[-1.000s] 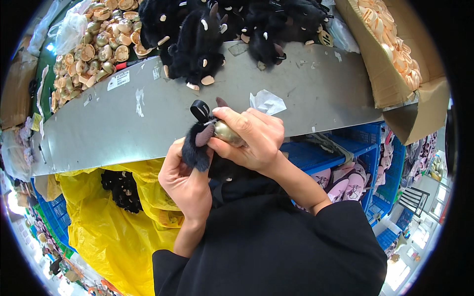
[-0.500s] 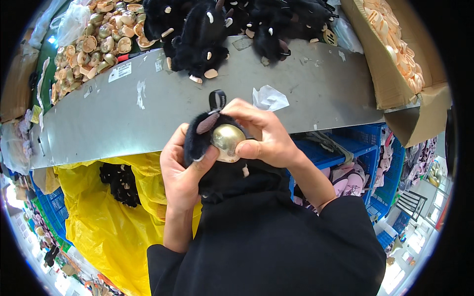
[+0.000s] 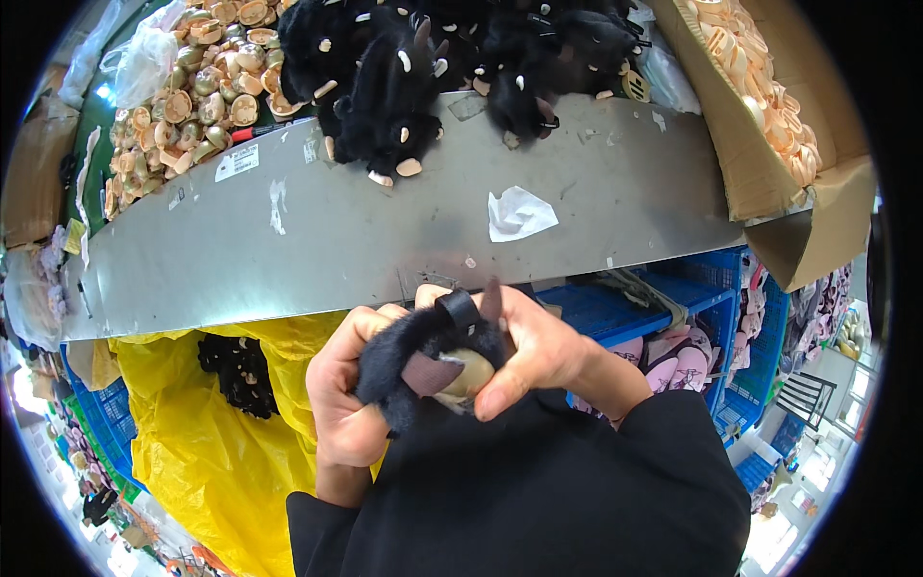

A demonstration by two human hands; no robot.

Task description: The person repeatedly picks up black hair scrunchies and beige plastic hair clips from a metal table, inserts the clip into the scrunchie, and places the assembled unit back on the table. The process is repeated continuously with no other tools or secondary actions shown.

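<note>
Both hands hold a black plush toy close to my body, below the table's near edge. My left hand wraps the toy's left side, fingers behind it. At the opposite side my right hand grips it, with the thumb pressing at the rim of a shiny gold plastic shell. The shell sits partly within the black fur. A brownish ear folds across part of it, and a second ear sticks up near my right fingers. A black ribbon loop stands at the top.
A grey metal table spans ahead, with a white scrap on it. Several black plush pieces lie at its back, beside a heap of gold shells. A cardboard box holds peach parts. Below are a yellow bag and blue crates.
The toy has come down toward my body and tilted. The gold shell, fully exposed before, is now partly covered by fur and an ear. My hands moved down with it.
</note>
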